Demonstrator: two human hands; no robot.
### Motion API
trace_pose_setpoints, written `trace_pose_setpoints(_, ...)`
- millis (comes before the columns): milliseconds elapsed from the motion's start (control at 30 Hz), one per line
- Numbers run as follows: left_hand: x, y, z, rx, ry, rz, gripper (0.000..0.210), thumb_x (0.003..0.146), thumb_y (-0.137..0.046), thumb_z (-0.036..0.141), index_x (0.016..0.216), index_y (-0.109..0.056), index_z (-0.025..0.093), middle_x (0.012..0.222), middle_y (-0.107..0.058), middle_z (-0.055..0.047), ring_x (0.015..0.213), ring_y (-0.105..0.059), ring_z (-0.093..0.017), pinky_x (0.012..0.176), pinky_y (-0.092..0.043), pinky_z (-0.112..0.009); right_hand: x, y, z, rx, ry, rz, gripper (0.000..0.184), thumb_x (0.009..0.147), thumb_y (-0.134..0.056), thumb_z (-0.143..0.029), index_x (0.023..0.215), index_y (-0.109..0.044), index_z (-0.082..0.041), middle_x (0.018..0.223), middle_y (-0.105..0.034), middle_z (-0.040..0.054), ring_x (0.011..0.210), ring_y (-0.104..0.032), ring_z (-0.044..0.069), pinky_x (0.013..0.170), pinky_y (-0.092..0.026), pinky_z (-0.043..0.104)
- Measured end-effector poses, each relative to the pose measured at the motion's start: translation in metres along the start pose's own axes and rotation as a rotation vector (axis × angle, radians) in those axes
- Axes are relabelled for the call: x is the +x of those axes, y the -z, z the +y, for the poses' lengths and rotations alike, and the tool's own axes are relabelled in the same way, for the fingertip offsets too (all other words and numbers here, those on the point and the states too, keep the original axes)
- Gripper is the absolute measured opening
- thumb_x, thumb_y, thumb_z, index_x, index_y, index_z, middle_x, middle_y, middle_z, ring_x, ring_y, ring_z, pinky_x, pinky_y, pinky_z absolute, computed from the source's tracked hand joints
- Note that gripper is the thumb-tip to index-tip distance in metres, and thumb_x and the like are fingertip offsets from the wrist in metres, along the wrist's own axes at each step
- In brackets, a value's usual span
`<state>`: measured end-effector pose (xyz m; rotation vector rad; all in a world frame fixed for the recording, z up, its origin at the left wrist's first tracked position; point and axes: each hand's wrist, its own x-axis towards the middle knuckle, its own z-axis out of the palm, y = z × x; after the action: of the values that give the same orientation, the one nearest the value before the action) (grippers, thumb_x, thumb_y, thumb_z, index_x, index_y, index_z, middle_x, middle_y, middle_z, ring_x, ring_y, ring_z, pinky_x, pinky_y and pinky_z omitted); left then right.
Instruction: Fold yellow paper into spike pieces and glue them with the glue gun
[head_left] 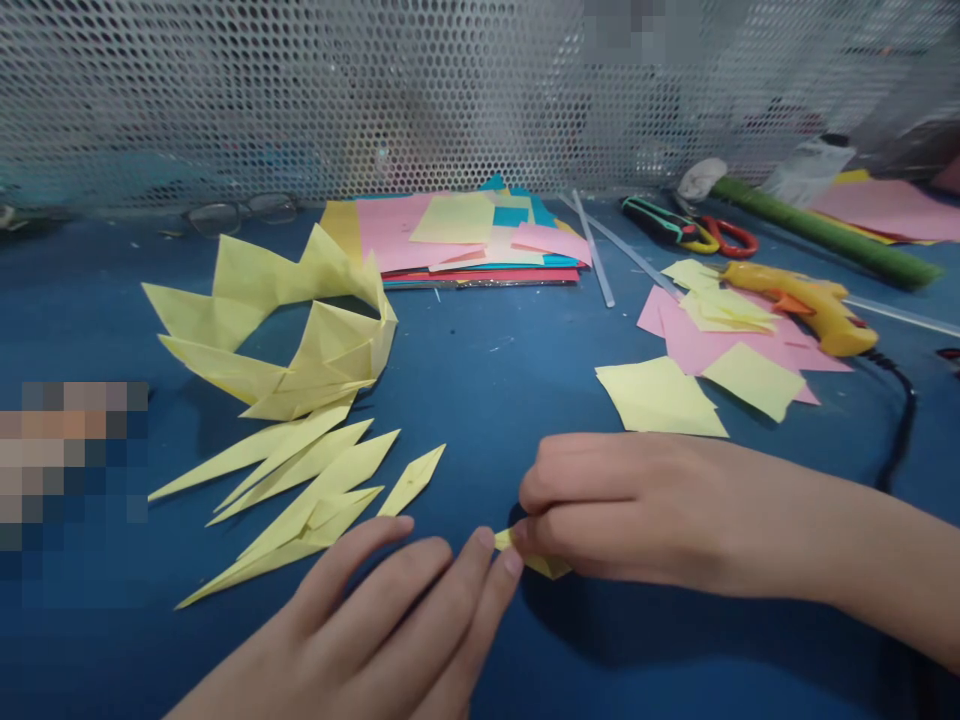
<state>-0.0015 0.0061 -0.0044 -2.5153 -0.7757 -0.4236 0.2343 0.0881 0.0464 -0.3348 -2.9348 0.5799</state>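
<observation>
A small folded piece of yellow paper (pixel 551 567) lies low over the blue table, mostly covered by my fingers. My right hand (pixel 637 510) is closed, pinching this paper from above. At its left tip, the thumb and index finger of my left hand (pixel 397 620) press on the same piece, while the other fingers stretch out over the table. Just beyond the left hand lie several slim folded yellow paper points (pixel 322 500), with a smaller one (pixel 414 482) beside them. Behind these stands a ring of joined yellow folded points (pixel 259 275).
A stack of coloured paper (pixel 390 235) lies at the back. On the right are loose yellow squares (pixel 660 395), pink sheets (pixel 697 345), a yellow glue gun (pixel 806 300) with a black cord, scissors (pixel 727 237), glue sticks (pixel 592 250) and a green stem (pixel 825 230). Eyeglasses (pixel 214 217) rest at back left.
</observation>
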Motion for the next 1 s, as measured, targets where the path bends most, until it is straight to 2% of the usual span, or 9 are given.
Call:
trace_pose_setpoints(67, -0.002, -0.003, 0.006, -0.032, 0.075, -0.025, 0.043, 0.084, -0.048, 0.047, 0.122, -0.054, 0.028, 0.119, -0.060, -0.001, 0.112, -0.050, -0.019, 0.109, -0.035, -0.039, -0.001, 0.001, -0.003, -0.084, 0.009, -0.030, 0.025, 0.095, -0.045, -0.010, 0.087, -0.069, -0.007, 0.081, -0.059, 0.0052, 0.073, -0.044, 0.015, 0.062, -0.038, 0.024)
trace_pose_setpoints(200, -0.004, -0.006, 0.010, -0.065, 0.104, -0.043, 0.048, 0.083, -0.048, 0.052, 0.124, -0.053, 0.028, 0.117, -0.061, -0.002, 0.111, -0.052, -0.020, 0.107, -0.038, -0.039, -0.007, 0.002, -0.004, -0.154, -0.002, -0.016, 0.025, 0.092, -0.046, -0.006, 0.078, -0.066, -0.009, 0.079, -0.058, 0.0050, 0.070, -0.044, 0.015, 0.059, -0.037, 0.025)
trace_pose_setpoints(400, -0.003, -0.009, 0.011, -0.087, 0.125, -0.038, 0.047, 0.083, -0.048, 0.052, 0.123, -0.054, 0.027, 0.117, -0.061, -0.003, 0.110, -0.053, -0.020, 0.105, -0.040, -0.039, -0.011, 0.006, -0.002, -0.152, 0.006, 0.025, 0.020, 0.079, -0.051, -0.001, 0.082, -0.070, -0.007, 0.080, -0.062, 0.0094, 0.077, -0.053, 0.019, 0.069, -0.041, 0.029)
trace_pose_setpoints(533, -0.003, -0.012, 0.011, -0.102, 0.139, -0.038, 0.047, 0.083, -0.049, 0.052, 0.122, -0.054, 0.026, 0.117, -0.061, -0.004, 0.109, -0.054, -0.020, 0.104, -0.041, -0.039, -0.010, 0.006, -0.004, -0.183, 0.015, 0.031, 0.016, 0.083, -0.056, -0.012, 0.075, -0.070, -0.010, 0.075, -0.061, 0.0076, 0.072, -0.052, 0.018, 0.067, -0.040, 0.030)
trace_pose_setpoints(633, -0.003, -0.012, 0.010, -0.115, 0.145, -0.037, 0.047, 0.083, -0.049, 0.051, 0.122, -0.054, 0.026, 0.117, -0.061, -0.004, 0.109, -0.055, -0.020, 0.103, -0.041, -0.039, -0.010, 0.005, -0.004, -0.232, 0.012, 0.034, 0.021, 0.085, -0.062, -0.028, 0.074, -0.069, -0.012, 0.072, -0.060, 0.0047, 0.067, -0.049, 0.016, 0.064, -0.037, 0.030)
trace_pose_setpoints(700, -0.003, -0.011, 0.010, -0.123, 0.148, -0.037, 0.047, 0.083, -0.049, 0.051, 0.121, -0.055, 0.026, 0.117, -0.061, -0.004, 0.109, -0.055, -0.021, 0.102, -0.042, -0.038, -0.010, 0.004, -0.004, -0.259, 0.006, 0.042, 0.023, 0.086, -0.063, -0.032, 0.077, -0.069, -0.012, 0.073, -0.060, 0.0035, 0.067, -0.048, 0.016, 0.063, -0.036, 0.030)
trace_pose_setpoints(800, -0.001, -0.009, 0.009, -0.133, 0.155, -0.032, 0.046, 0.082, -0.049, 0.051, 0.121, -0.055, 0.026, 0.117, -0.061, -0.005, 0.108, -0.056, -0.021, 0.101, -0.043, -0.038, -0.010, 0.004, -0.003, -0.302, 0.000, 0.064, 0.021, 0.090, -0.056, -0.026, 0.079, -0.069, -0.013, 0.073, -0.060, 0.0024, 0.066, -0.049, 0.015, 0.062, -0.035, 0.030)
trace_pose_setpoints(900, 0.001, -0.007, 0.010, -0.144, 0.160, -0.016, 0.046, 0.082, -0.050, 0.051, 0.120, -0.055, 0.025, 0.117, -0.061, -0.005, 0.108, -0.056, -0.021, 0.100, -0.043, -0.038, -0.008, 0.003, -0.004, -0.409, 0.070, 0.083, 0.026, 0.092, -0.049, -0.016, 0.076, -0.069, -0.013, 0.071, -0.060, 0.0027, 0.064, -0.048, 0.015, 0.058, -0.035, 0.031)
trace_pose_setpoints(1000, 0.004, -0.006, 0.010, -0.152, 0.166, 0.002, 0.045, 0.082, -0.050, 0.049, 0.119, -0.055, 0.025, 0.116, -0.062, -0.005, 0.107, -0.056, -0.021, 0.098, -0.044, -0.037, -0.006, 0.001, -0.006, -0.465, 0.128, 0.102, 0.033, 0.094, -0.039, -0.010, 0.081, -0.069, -0.010, 0.078, -0.064, 0.0060, 0.065, -0.051, 0.016, 0.056, -0.037, 0.031)
